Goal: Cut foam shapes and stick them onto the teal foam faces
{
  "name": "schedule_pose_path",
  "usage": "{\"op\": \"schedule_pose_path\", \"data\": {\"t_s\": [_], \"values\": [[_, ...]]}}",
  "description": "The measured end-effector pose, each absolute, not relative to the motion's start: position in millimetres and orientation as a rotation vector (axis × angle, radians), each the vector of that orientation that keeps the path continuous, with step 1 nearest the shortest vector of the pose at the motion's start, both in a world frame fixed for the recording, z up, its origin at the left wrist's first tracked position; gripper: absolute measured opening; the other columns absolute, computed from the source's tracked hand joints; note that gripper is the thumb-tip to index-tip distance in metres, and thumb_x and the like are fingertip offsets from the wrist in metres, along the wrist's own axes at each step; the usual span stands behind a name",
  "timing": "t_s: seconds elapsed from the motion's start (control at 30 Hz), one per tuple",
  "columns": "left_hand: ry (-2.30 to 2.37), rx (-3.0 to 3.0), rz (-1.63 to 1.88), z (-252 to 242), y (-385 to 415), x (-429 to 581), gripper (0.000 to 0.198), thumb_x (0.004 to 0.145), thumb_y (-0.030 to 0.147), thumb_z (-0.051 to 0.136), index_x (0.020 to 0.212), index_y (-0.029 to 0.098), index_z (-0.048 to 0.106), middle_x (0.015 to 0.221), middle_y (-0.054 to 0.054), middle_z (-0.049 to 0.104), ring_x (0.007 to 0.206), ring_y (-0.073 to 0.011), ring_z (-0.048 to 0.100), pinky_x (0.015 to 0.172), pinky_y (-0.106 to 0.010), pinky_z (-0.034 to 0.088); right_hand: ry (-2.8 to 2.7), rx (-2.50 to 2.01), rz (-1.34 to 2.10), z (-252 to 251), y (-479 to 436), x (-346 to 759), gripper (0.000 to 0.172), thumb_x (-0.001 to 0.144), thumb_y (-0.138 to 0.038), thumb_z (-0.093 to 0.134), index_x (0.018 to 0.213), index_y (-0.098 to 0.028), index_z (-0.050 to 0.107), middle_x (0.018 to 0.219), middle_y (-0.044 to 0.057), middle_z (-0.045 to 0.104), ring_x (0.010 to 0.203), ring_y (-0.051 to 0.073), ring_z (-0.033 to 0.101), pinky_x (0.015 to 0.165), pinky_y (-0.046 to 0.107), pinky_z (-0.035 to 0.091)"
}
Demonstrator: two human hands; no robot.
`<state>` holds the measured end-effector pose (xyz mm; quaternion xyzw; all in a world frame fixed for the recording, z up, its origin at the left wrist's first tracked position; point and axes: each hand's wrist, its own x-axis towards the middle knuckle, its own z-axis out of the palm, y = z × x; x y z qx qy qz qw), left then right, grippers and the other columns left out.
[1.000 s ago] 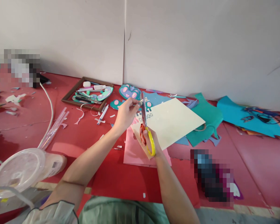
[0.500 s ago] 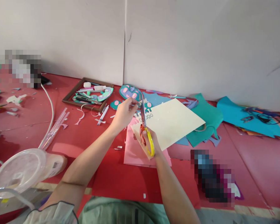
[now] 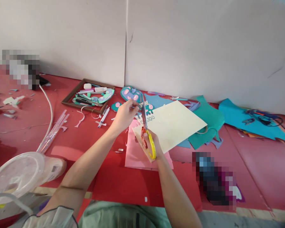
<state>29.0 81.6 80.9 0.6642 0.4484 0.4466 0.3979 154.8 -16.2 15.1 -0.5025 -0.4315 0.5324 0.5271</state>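
My right hand [image 3: 150,144] grips yellow-and-orange-handled scissors [image 3: 147,133], blades pointing up and away over the table. My left hand [image 3: 124,114] pinches a small piece of paper [image 3: 139,105] right at the blade tips. Under both hands lie a cream sheet [image 3: 173,123] and a pink sheet [image 3: 139,155] on the red surface. Just beyond the scissors is a teal and purple paper cut-out [image 3: 131,93].
A wooden tray [image 3: 70,98] with pens and paper shapes sits at the back left. Teal foam [image 3: 209,122] and blue foam sheets [image 3: 237,118] spread to the right. A clear plastic container [image 3: 19,174] and a white cable [image 3: 49,117] are at the left. A white wall stands behind.
Both hands and the scissors stay almost in place; the view has shifted slightly, and my left hand's pinch sits a touch closer to the blades.
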Motion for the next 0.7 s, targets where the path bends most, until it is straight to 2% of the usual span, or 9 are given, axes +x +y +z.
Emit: {"op": "schedule_pose_path", "data": {"t_s": [0.17,0.47,0.7], "values": [[1.136,1.693,1.113,84.3,80.2,28.1,0.006,0.08,0.016,0.052,0.077,0.018,0.057,0.076,-0.001,0.066,0.07,-0.0143,0.061,0.065,-0.024,0.045,-1.014,-1.193,1.26,16.9,-17.4,154.4,0.049,0.073,-0.066,0.063,0.07,-0.018,0.053,0.063,-0.002,0.052,0.044,0.005,0.037,0.043,0.023,0.031],[1.095,1.673,1.049,88.2,80.5,25.0,0.006,0.078,0.015,0.051,0.081,0.017,0.056,0.084,-0.002,0.067,0.08,-0.0163,0.066,0.076,-0.029,0.052,-1.094,-1.267,1.234,13.1,-17.8,160.4,0.051,0.074,-0.068,0.06,0.071,-0.018,0.055,0.06,-0.001,0.053,0.046,0.008,0.043,0.043,0.022,0.031],[1.093,1.686,1.038,87.9,82.9,23.2,0.003,0.077,0.017,0.052,0.08,0.017,0.053,0.085,-0.003,0.065,0.079,-0.0152,0.064,0.072,-0.026,0.052,-1.076,-1.238,1.243,16.4,-17.4,157.9,0.054,0.073,-0.071,0.06,0.069,-0.017,0.055,0.061,-0.001,0.055,0.041,0.005,0.035,0.042,0.023,0.029]]}}
